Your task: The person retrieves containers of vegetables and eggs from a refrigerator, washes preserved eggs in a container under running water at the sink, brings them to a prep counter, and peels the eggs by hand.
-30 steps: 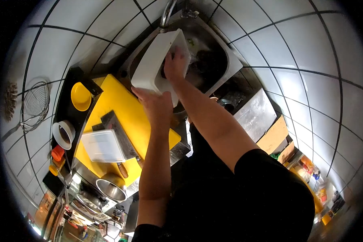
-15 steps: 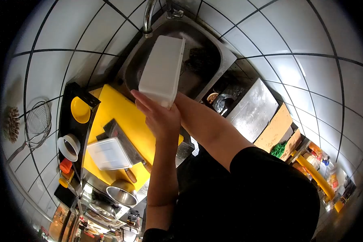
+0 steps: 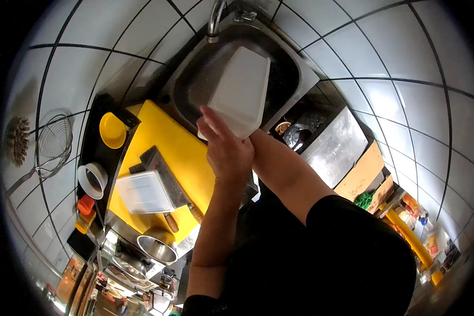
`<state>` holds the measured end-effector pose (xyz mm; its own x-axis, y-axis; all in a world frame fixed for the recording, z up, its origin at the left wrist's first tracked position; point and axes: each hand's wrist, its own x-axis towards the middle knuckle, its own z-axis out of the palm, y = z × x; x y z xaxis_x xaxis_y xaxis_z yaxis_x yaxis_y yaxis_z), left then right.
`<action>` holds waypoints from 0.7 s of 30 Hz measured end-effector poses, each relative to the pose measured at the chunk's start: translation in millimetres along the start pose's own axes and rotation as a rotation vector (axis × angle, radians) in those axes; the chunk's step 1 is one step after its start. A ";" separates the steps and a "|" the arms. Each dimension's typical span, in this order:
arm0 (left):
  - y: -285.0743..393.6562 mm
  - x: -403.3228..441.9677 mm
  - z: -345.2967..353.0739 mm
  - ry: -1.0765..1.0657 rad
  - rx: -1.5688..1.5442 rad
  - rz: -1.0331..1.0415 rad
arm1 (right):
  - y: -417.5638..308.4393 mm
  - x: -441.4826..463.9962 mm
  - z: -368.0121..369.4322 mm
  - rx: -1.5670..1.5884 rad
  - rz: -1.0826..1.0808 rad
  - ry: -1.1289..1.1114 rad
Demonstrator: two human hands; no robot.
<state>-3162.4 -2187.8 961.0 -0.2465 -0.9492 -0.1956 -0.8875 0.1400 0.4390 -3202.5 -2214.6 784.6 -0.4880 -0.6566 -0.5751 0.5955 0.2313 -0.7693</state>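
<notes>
A white plastic container (image 3: 241,87), long and deep, is held tilted over the metal sink (image 3: 192,79). My left hand (image 3: 227,150) grips its near end, fingers along the left side and the back of the hand facing up. My right forearm (image 3: 284,168) reaches in from the right, and its hand is hidden behind the container and my left wrist. Left of my arms, a yellow cutting board (image 3: 158,124) carries two cleavers with wooden handles, one cleaver (image 3: 166,176) showing most of its blade. A translucent white lid (image 3: 145,193) lies over part of them.
A faucet (image 3: 214,23) hangs above the sink's far left corner. A yellow bowl (image 3: 112,130), a white bowl (image 3: 92,180) and a steel pot (image 3: 158,247) stand around the board. A wire strainer (image 3: 54,146) hangs on the left wall. A steel surface (image 3: 336,145) is at right.
The container and both arms have shifted right over the sink, covering more of its right side. The whole view has also moved a little. My left hand keeps its grip.
</notes>
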 end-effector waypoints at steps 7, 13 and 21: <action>-0.2 -7.4 -1.6 -0.080 -0.006 -0.018 | -1.4 -17.0 -13.2 -0.019 0.016 0.012; -4.3 -15.2 -4.9 -0.108 0.019 -0.013 | 1.5 -34.6 -16.4 -0.029 0.027 0.011; -10.4 -25.9 -11.9 -0.218 -0.024 -0.038 | -3.7 -47.1 -12.6 -0.112 -0.003 0.002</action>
<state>-3142.1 -2168.0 972.0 -0.2937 -0.8699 -0.3962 -0.8888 0.0961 0.4480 -3189.8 -2175.5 810.9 -0.4910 -0.6563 -0.5730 0.5187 0.3082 -0.7975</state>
